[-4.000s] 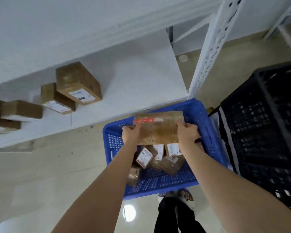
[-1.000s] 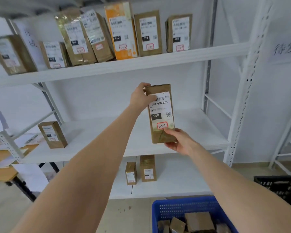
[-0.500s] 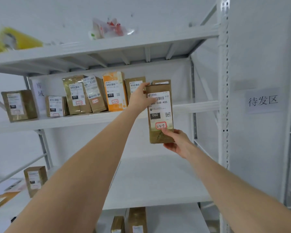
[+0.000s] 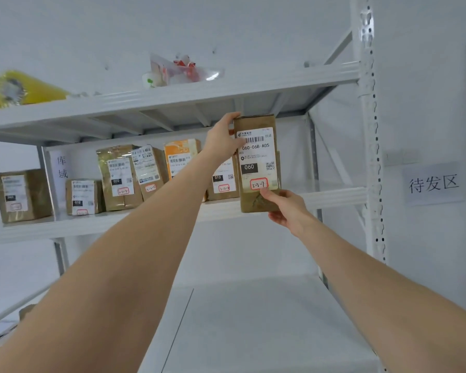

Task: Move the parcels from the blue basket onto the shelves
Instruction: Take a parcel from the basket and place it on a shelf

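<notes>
I hold a tall brown parcel [image 4: 257,162] upright, its white label facing me, at the height of the second shelf [image 4: 145,218] from the top. My left hand [image 4: 222,140] grips its upper left corner. My right hand [image 4: 287,208] holds its bottom edge, thumb on the front. The parcel's base hangs in front of that shelf's front edge, right of a row of several labelled parcels [image 4: 119,176] standing on the board. The blue basket is out of view.
A white slotted upright [image 4: 371,157] stands right of the parcel. The top shelf [image 4: 172,100] carries a yellow bag [image 4: 24,90] and a clear plastic bag [image 4: 178,71]. A lower white board [image 4: 253,327] lies below. A paper sign [image 4: 433,183] hangs on the wall.
My view has swung up from the basket to the upper shelves. Both hands have lifted the parcel from the middle shelf level to the second shelf from the top.
</notes>
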Action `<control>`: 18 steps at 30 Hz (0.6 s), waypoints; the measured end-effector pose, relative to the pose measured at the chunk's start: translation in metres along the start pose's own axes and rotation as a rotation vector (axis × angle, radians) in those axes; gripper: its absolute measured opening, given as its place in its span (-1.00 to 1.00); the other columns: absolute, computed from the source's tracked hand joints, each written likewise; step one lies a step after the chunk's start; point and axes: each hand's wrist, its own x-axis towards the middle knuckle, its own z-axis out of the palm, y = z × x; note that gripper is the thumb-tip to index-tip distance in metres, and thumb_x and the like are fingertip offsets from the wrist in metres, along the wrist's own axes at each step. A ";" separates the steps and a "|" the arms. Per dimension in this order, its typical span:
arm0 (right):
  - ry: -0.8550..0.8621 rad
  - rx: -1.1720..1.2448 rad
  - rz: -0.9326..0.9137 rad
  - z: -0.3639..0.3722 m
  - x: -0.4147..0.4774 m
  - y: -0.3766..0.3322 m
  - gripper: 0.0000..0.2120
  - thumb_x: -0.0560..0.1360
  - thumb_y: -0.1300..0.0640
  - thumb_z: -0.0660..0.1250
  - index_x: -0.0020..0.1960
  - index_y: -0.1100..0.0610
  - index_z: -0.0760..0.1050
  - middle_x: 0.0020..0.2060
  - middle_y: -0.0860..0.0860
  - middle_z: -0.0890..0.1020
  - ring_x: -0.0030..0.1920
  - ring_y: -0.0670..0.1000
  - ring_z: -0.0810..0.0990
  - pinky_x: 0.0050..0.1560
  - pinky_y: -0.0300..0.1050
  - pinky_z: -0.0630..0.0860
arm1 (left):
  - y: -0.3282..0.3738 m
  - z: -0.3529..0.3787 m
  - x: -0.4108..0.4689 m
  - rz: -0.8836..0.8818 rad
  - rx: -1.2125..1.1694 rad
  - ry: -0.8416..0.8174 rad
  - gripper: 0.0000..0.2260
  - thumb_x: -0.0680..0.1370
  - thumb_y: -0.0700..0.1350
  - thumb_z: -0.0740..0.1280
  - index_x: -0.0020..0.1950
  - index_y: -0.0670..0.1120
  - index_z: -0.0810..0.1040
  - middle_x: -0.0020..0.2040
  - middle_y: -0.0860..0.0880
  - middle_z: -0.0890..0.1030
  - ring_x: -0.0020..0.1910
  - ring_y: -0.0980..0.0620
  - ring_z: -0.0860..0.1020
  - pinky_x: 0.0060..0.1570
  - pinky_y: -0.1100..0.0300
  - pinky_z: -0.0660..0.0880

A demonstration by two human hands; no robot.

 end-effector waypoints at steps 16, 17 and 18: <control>0.121 -0.506 -0.233 0.028 0.099 0.012 -0.67 0.37 -0.26 0.44 0.00 -0.09 0.55 0.10 -0.05 0.62 0.12 0.05 0.58 0.10 0.07 0.57 | -0.068 0.021 0.073 -0.038 -0.001 0.014 -0.46 0.53 -0.27 0.34 0.46 -0.02 0.26 0.30 -0.10 0.46 -0.07 -0.02 0.56 -0.17 0.09 0.62; 0.111 -0.551 -0.244 0.025 0.102 0.013 -0.69 0.36 -0.28 0.43 -0.03 -0.11 0.54 0.08 -0.05 0.63 0.12 0.06 0.58 0.14 0.11 0.55 | -0.069 0.024 0.075 -0.050 0.002 0.008 -0.46 0.53 -0.27 0.34 0.45 -0.01 0.26 0.29 -0.11 0.46 -0.06 -0.03 0.56 -0.16 0.07 0.62; 0.100 -0.592 -0.253 0.022 0.104 0.014 -0.70 0.37 -0.28 0.42 -0.05 -0.12 0.52 0.07 -0.05 0.63 0.12 0.06 0.59 0.15 0.12 0.55 | -0.070 0.027 0.076 -0.065 0.001 -0.001 -0.47 0.53 -0.28 0.33 0.45 -0.01 0.27 0.27 -0.11 0.46 -0.05 -0.05 0.56 -0.16 0.05 0.63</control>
